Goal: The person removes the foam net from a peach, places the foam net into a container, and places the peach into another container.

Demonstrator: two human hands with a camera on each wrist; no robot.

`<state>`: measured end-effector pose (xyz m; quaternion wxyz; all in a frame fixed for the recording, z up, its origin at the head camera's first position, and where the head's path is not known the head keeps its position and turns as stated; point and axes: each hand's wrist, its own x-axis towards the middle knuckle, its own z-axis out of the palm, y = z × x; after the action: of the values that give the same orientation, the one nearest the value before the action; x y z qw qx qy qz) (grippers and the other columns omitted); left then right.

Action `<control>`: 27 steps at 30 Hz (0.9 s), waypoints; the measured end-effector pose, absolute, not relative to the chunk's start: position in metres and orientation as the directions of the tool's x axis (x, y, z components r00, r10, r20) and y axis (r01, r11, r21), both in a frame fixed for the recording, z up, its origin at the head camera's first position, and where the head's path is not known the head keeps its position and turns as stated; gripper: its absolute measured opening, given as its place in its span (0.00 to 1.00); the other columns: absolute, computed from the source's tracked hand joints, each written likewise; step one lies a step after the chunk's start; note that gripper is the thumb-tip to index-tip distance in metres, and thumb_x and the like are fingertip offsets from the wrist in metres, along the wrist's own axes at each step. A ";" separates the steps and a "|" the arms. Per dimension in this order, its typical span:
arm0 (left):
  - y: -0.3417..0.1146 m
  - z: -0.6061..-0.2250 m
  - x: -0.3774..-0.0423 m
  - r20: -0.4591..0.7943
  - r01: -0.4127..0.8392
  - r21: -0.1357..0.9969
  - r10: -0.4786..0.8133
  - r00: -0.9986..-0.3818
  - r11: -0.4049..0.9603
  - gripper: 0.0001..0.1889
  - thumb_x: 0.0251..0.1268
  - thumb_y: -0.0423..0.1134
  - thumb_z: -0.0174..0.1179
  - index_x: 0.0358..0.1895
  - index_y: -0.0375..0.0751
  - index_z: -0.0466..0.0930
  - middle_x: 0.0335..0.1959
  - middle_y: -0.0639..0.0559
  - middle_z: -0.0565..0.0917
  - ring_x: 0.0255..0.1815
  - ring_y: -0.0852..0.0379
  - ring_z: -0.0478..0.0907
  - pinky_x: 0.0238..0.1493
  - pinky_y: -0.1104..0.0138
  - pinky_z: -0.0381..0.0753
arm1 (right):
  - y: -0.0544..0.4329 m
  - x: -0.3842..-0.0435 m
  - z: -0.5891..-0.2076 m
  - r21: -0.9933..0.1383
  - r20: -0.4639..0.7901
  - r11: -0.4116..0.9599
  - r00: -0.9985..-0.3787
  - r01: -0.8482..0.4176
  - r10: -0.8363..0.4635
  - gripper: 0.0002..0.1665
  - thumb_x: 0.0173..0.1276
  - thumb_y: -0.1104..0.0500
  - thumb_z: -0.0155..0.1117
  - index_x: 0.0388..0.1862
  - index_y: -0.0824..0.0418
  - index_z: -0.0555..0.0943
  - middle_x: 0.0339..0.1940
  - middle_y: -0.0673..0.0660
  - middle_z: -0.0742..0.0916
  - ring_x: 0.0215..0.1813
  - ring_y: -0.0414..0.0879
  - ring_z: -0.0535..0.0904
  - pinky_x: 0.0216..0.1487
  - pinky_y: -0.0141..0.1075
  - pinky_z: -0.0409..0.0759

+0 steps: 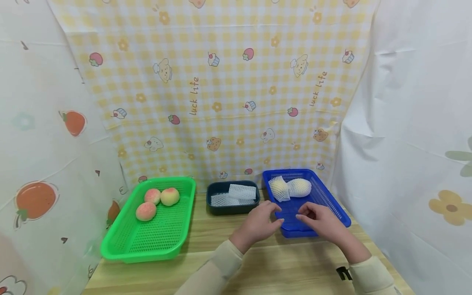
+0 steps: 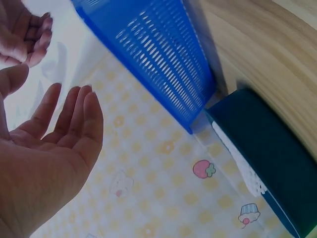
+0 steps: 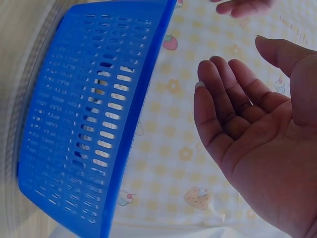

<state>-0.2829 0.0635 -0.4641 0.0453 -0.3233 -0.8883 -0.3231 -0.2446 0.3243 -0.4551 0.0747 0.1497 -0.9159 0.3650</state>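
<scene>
Fingers (image 2: pixel 92 119) apart, two hands (image 1: pixel 259 221) (image 1: pixel 323 220), one blue basket (image 1: pixel 293 206), two netted fruits (image 1: pixel 280 189) (image 1: pixel 300 187), kind unclear

– What words can you read?
– "luck life" (image 1: pixel 194 96), two times, on the yellow checked cloth (image 1: pixel 232 82): upper middle and upper right of the head view.
– And the right wrist view?
– Same words, top right.

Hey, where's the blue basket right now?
In the head view, the blue basket sits on the right side of the table, just right of the dark box, with the left hand and right hand near its front edge.
</scene>
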 end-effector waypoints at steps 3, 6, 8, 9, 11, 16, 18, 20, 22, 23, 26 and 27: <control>0.074 -0.467 -0.286 0.278 0.603 0.486 0.542 -0.793 0.633 0.18 0.80 0.51 0.68 0.63 0.47 0.87 0.59 0.56 0.85 0.56 0.59 0.83 0.58 0.63 0.85 | 0.325 -0.246 -0.455 -0.650 0.248 0.684 -0.943 -0.330 -0.220 0.10 0.82 0.49 0.72 0.48 0.54 0.86 0.39 0.53 0.89 0.36 0.40 0.81 0.37 0.34 0.82; 0.086 -0.474 -0.291 0.263 0.608 0.396 0.550 -0.793 0.688 0.20 0.81 0.53 0.67 0.65 0.47 0.86 0.62 0.55 0.85 0.61 0.58 0.82 0.62 0.62 0.84 | 0.326 -0.247 -0.455 -0.651 0.252 0.683 -0.943 -0.332 -0.219 0.10 0.82 0.48 0.72 0.48 0.54 0.86 0.39 0.53 0.89 0.36 0.40 0.81 0.37 0.35 0.82; 0.093 -0.480 -0.295 0.259 0.618 0.319 0.561 -0.786 0.719 0.22 0.82 0.56 0.64 0.68 0.49 0.85 0.64 0.55 0.84 0.64 0.57 0.81 0.65 0.61 0.83 | 0.325 -0.247 -0.455 -0.650 0.252 0.684 -0.943 -0.331 -0.217 0.11 0.82 0.48 0.72 0.48 0.54 0.86 0.38 0.51 0.89 0.36 0.41 0.81 0.36 0.35 0.81; 0.097 -0.484 -0.296 0.261 0.623 0.281 0.567 -0.781 0.730 0.24 0.82 0.57 0.63 0.69 0.49 0.85 0.65 0.56 0.84 0.65 0.57 0.80 0.66 0.61 0.82 | 0.325 -0.247 -0.455 -0.650 0.251 0.685 -0.944 -0.329 -0.215 0.11 0.82 0.48 0.72 0.48 0.54 0.86 0.37 0.49 0.88 0.36 0.41 0.81 0.36 0.35 0.81; 0.103 -0.489 -0.298 0.258 0.623 0.216 0.572 -0.779 0.751 0.27 0.83 0.60 0.61 0.72 0.49 0.83 0.68 0.55 0.83 0.70 0.56 0.79 0.70 0.60 0.80 | 0.325 -0.247 -0.455 -0.646 0.249 0.690 -0.945 -0.326 -0.213 0.11 0.82 0.48 0.72 0.48 0.54 0.86 0.37 0.47 0.88 0.36 0.41 0.81 0.36 0.35 0.81; 0.117 -0.504 -0.299 0.233 0.575 0.129 0.539 -0.809 0.808 0.38 0.84 0.70 0.50 0.82 0.49 0.73 0.82 0.51 0.74 0.84 0.51 0.68 0.81 0.54 0.69 | 0.325 -0.247 -0.455 -0.640 0.253 0.696 -0.944 -0.327 -0.211 0.10 0.82 0.49 0.72 0.48 0.54 0.87 0.37 0.49 0.89 0.36 0.41 0.81 0.37 0.35 0.82; 0.121 -0.511 -0.302 0.220 0.545 0.127 0.512 -0.830 0.829 0.41 0.84 0.74 0.44 0.85 0.50 0.69 0.86 0.48 0.68 0.87 0.48 0.62 0.84 0.51 0.65 | 0.325 -0.247 -0.455 -0.639 0.256 0.695 -0.943 -0.331 -0.214 0.10 0.82 0.50 0.72 0.48 0.55 0.87 0.38 0.51 0.89 0.36 0.41 0.82 0.37 0.35 0.82; 0.124 -0.518 -0.304 0.205 0.514 0.142 0.483 -0.851 0.846 0.44 0.83 0.76 0.41 0.88 0.51 0.65 0.89 0.46 0.62 0.90 0.46 0.56 0.85 0.49 0.61 | 0.325 -0.247 -0.454 -0.637 0.257 0.694 -0.941 -0.335 -0.218 0.09 0.82 0.50 0.72 0.48 0.55 0.87 0.38 0.53 0.90 0.36 0.40 0.82 0.37 0.35 0.82; 0.126 -0.523 -0.305 0.187 0.489 0.157 0.461 -0.868 0.858 0.46 0.82 0.78 0.37 0.89 0.52 0.62 0.91 0.45 0.57 0.91 0.45 0.51 0.86 0.47 0.58 | 0.324 -0.247 -0.454 -0.632 0.254 0.699 -0.942 -0.335 -0.221 0.10 0.82 0.50 0.72 0.48 0.55 0.87 0.39 0.52 0.90 0.36 0.40 0.82 0.38 0.35 0.82; 0.127 -0.524 -0.305 0.183 0.481 0.163 0.452 -0.873 0.862 0.46 0.82 0.79 0.36 0.89 0.53 0.62 0.91 0.45 0.55 0.92 0.45 0.50 0.86 0.46 0.58 | 0.324 -0.247 -0.454 -0.629 0.254 0.701 -0.941 -0.335 -0.222 0.10 0.82 0.50 0.72 0.48 0.55 0.87 0.38 0.52 0.90 0.36 0.40 0.82 0.38 0.35 0.82; 0.128 -0.526 -0.304 0.180 0.476 0.174 0.447 -0.876 0.862 0.47 0.81 0.79 0.35 0.89 0.52 0.62 0.92 0.44 0.54 0.92 0.44 0.49 0.86 0.45 0.57 | 0.324 -0.248 -0.453 -0.623 0.252 0.707 -0.942 -0.334 -0.223 0.10 0.82 0.50 0.72 0.48 0.55 0.87 0.38 0.51 0.89 0.36 0.40 0.81 0.38 0.35 0.82; 0.128 -0.526 -0.304 0.184 0.478 0.174 0.448 -0.875 0.861 0.47 0.81 0.79 0.36 0.89 0.52 0.62 0.91 0.44 0.54 0.92 0.44 0.49 0.86 0.44 0.57 | 0.324 -0.248 -0.453 -0.622 0.251 0.709 -0.942 -0.333 -0.222 0.10 0.82 0.50 0.72 0.47 0.55 0.87 0.38 0.51 0.89 0.36 0.40 0.81 0.38 0.35 0.82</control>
<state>-0.3037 0.1275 -0.5259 0.0685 -0.2406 -0.9622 -0.1078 -0.2483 0.3241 -0.4532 0.0791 0.1507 -0.9209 0.3506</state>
